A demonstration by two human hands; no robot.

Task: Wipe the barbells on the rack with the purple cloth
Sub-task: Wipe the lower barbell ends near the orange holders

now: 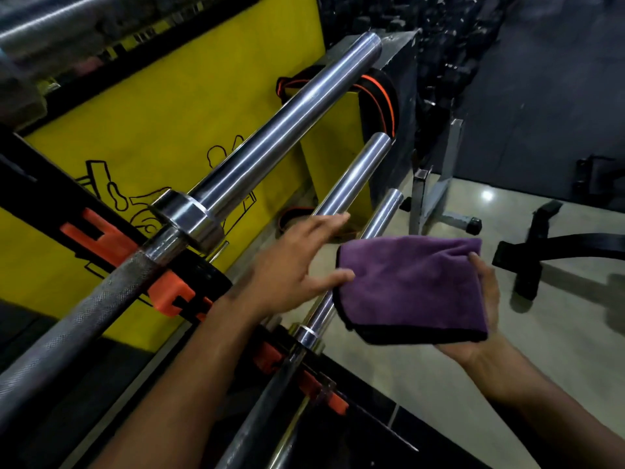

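The right hand (480,299) cradled the folded purple microfibre cloth with black edging (411,286) from beneath, palm up, thumb curled over its far edge at about three o'clock of the fabric. The left hand (294,262) was spread flat, fingers straight, its thumb touching the cloth's nine o'clock edge; whether it pressed or merely brushed could not be told. The cloth hung just in front of the lowest bar, not visibly wrapped on any steel.

To wipe well, the cloth would probably need to be draped over a sleeve and closed around it, then drawn along from collar to tip, with the free hand steadying the bar against rolling.

Three chrome barbell sleeves were visible, fanning toward one o'clock: the thick upper sleeve (270,150), the middle sleeve (355,177) and the thin lower sleeve (384,214). The black rack with orange plastic cradles (101,238) ran from ten to five o'clock. One yellow printed panel (169,106) stood behind.
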